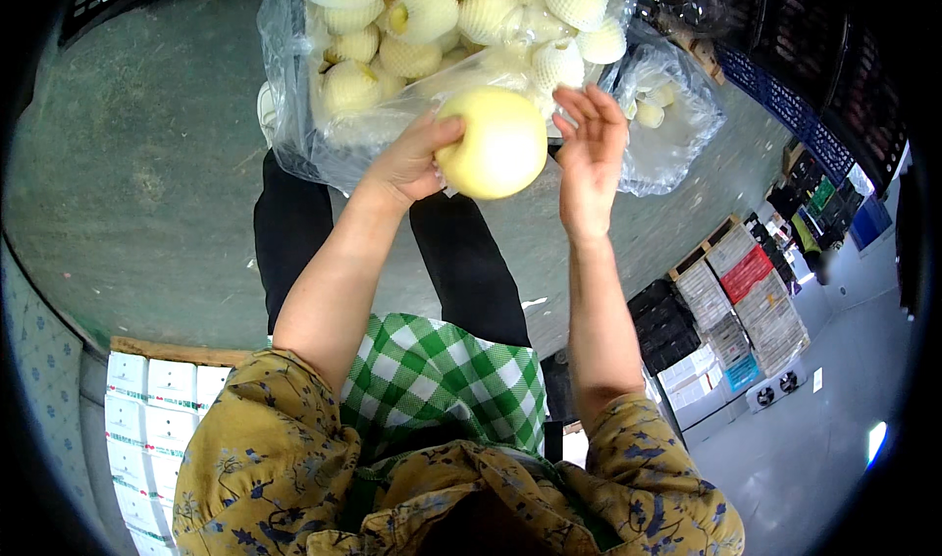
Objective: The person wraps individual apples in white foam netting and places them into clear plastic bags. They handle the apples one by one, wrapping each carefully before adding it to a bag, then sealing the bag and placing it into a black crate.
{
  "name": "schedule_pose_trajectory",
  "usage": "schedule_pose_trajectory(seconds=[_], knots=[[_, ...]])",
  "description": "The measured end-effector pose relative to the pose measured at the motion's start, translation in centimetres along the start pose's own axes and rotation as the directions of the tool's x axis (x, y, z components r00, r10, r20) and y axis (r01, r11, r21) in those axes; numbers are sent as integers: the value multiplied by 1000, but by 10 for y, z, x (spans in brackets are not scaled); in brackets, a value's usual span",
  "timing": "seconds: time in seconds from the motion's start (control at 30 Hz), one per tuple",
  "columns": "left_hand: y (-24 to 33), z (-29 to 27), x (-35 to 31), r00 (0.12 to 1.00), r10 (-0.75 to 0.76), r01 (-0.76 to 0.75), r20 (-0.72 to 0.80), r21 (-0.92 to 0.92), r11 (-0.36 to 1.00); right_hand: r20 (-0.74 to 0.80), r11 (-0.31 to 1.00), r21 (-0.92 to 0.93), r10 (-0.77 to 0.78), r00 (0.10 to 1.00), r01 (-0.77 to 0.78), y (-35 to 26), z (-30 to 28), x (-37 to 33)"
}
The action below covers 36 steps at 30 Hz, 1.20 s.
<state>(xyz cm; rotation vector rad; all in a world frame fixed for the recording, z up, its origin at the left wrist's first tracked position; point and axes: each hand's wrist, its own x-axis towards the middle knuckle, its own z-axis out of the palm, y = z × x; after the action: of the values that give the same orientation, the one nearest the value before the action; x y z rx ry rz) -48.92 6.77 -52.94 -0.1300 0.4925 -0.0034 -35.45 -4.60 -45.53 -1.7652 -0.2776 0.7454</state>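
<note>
Clear plastic bag of net-wrapped fruit ahead; white boxes lower left; stacked cartons right.

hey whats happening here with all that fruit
A person in a floral blouse and green checked apron holds one large, round, pale yellow fruit bare of any wrapping. The left hand has it in its grip, while the right hand is open beside it, fingers spread, barely touching if at all. Just beyond lies a clear plastic bag full of similar fruits in white foam net sleeves.
</note>
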Motion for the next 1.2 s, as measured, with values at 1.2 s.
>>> schedule_pose_trajectory(seconds=[1.2], knots=[[5, 30, 9, 984, 120, -175, 128, 765, 619, 113, 704, -521, 617, 779, -482, -29, -3, 9]])
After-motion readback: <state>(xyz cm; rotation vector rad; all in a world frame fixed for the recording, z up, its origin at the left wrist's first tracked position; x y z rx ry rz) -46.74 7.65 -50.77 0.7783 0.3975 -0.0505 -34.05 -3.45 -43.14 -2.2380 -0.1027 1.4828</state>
